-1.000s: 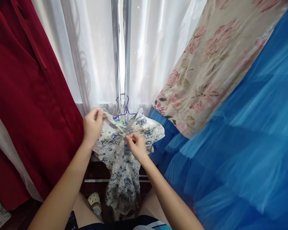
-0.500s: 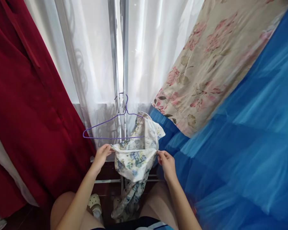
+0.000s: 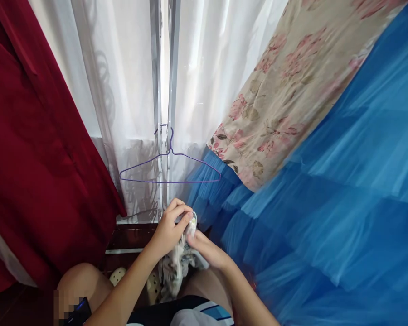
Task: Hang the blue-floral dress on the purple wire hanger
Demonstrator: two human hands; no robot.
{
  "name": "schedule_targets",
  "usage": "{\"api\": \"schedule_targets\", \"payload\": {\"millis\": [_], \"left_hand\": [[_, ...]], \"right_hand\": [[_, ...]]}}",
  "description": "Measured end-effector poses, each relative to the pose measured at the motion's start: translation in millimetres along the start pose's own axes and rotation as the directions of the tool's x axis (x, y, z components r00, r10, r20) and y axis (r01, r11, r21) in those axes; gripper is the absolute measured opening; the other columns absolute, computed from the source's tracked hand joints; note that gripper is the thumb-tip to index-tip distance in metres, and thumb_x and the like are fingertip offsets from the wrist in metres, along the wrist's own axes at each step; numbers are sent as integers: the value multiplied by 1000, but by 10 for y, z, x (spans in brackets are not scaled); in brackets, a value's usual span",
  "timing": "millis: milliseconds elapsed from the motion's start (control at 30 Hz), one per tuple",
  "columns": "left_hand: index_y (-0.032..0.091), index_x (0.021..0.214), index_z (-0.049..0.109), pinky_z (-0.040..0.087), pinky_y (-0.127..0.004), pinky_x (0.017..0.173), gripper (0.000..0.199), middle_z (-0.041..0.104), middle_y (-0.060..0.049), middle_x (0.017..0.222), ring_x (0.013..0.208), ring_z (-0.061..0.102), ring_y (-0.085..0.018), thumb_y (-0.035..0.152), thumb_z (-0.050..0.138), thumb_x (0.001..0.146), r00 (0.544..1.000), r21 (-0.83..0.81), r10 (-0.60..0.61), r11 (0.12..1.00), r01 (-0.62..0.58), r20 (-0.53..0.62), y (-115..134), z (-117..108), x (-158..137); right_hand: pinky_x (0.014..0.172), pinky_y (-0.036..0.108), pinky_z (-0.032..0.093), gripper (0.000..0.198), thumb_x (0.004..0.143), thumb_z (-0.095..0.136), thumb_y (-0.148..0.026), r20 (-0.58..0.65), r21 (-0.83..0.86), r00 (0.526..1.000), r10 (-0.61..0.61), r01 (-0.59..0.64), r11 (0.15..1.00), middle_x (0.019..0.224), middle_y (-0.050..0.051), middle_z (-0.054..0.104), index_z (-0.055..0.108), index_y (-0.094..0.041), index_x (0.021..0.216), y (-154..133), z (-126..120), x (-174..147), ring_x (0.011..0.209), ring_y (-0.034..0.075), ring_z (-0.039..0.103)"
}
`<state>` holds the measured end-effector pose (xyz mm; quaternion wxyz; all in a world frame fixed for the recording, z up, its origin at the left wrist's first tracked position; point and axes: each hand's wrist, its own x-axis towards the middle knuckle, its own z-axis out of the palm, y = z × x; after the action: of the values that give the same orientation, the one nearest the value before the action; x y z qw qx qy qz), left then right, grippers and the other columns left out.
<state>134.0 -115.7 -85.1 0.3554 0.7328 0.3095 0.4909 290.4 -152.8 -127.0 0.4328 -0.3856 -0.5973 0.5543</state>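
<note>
A white garment with a blue, green and yellow floral print (image 3: 172, 271) hangs bunched between my hands, low in front of my lap. My left hand (image 3: 174, 224) pinches its upper edge between thumb and fingers. Just below and to the right, my right hand (image 3: 207, 246) has its fingers closed at the same cloth, partly hidden and slightly blurred. Above both hands, a bare purple hanger (image 3: 170, 182) hangs by its hook at the metal uprights, with no cloth on it.
Dark red fabric (image 3: 37, 158) hangs at left, and a white curtain (image 3: 122, 90) behind the metal uprights (image 3: 172, 59). On the right are beige floral cloth (image 3: 275, 104) and layered blue tulle (image 3: 326, 217). Cream clogs (image 3: 153, 287) and a dark phone-like object (image 3: 80, 312) are below.
The floral garment has come off the purple hanger and been drawn down toward my lap. My hands, earlier apart stretching its edge, have come together and bunched it.
</note>
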Motion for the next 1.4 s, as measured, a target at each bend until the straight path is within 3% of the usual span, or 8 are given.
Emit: {"api": "schedule_targets", "payload": {"millis": [133,300,433,567,667,933,1133,1400], "left_hand": [[20,105,67,43,-35,98,43,64,-9,107,105,58,-23,57,53,89,920,-173,-265,931,322,287,-183,-317,-265],[18,114,69,47,-37,95,56,69,-7,107,107,60,-29,59,70,74,730,-46,-428,847,529,533,-337,-582,-884],[19,98,71,50,-31,83,31,69,-4,96,92,62,-24,44,55,90,840,218,-405,912,346,361,-412,-813,-954],[18,93,70,46,-32,93,22,65,-8,111,104,60,-23,22,50,86,978,361,-199,918,162,67,-544,-1269,-726],[18,89,71,48,-31,89,20,67,-8,108,100,63,-23,19,53,79,986,415,-111,896,155,-128,-571,-1755,-569],[21,75,73,48,-32,82,29,73,-6,85,86,66,-24,16,44,75,998,782,-64,620,58,-23,-650,-2676,-22],[22,94,76,49,-30,91,34,74,-4,111,104,68,-24,19,45,79,959,701,86,700,134,-269,-551,-2611,601],[18,89,66,49,-26,72,25,72,-3,87,77,65,-18,15,42,82,964,622,202,781,-51,-174,-161,-1651,930]], "right_hand": [[76,33,50,46,68,82,-39,327,116,943,58,-101,988,88,4,65,65,-18,105,-167,116,10,80,21,61],[61,26,46,23,72,77,-31,183,-218,981,65,-24,976,79,2,63,67,-16,87,-647,-157,69,67,17,55],[57,25,44,23,75,73,-36,26,-505,992,-126,122,854,76,3,65,67,-14,81,-904,-413,435,65,18,56],[63,27,42,24,84,62,-39,-20,-763,911,-412,253,595,73,5,68,66,-16,79,-859,-349,867,69,22,62],[61,26,38,26,92,51,-37,11,-890,861,-508,240,388,69,5,68,65,-19,79,-771,-230,1018,67,22,64],[64,27,38,34,96,48,-44,-45,-967,939,-341,45,250,95,10,76,63,-23,118,-523,-288,1222,87,28,70],[59,27,33,35,98,42,-45,-44,-960,938,-345,55,274,78,8,74,67,-22,89,-436,-214,1202,76,26,69],[61,26,40,35,97,42,-40,-25,-904,942,-334,121,410,80,8,75,71,-22,95,-441,-228,966,75,25,69]]}}
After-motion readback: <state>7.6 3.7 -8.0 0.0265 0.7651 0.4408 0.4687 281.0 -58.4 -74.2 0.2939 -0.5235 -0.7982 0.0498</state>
